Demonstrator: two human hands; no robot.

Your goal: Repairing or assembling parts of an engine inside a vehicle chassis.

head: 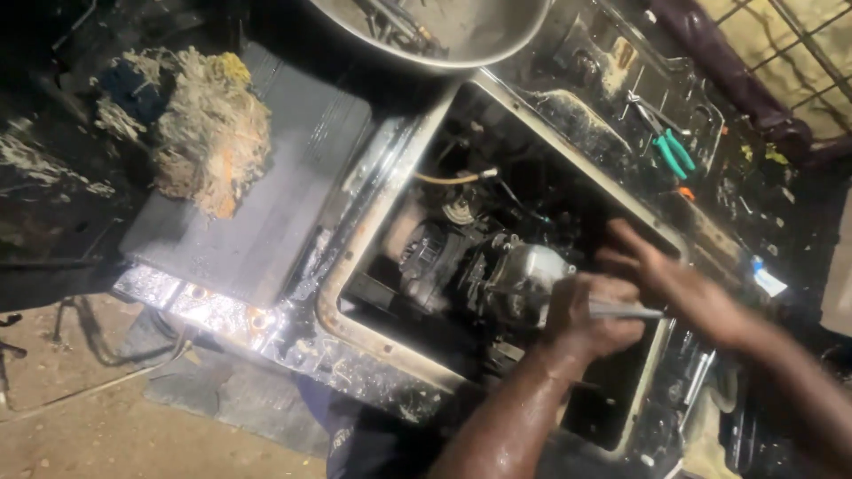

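Engine parts (497,266), dark and greasy, sit inside the open bay just ahead of the left hand (586,319), which is fisted around a thin metal tool (626,310). Beside it, the right hand (674,279) hovers with fingers spread, touching the tool's far end.

From where I stand, no screens or signs show anywhere around the open engine bay. The only thing that looks like a label is a small white-and-blue tag (767,278) lying on the dark, greasy metal at the right, just beyond the hands. It is too small and blurred to make out further.
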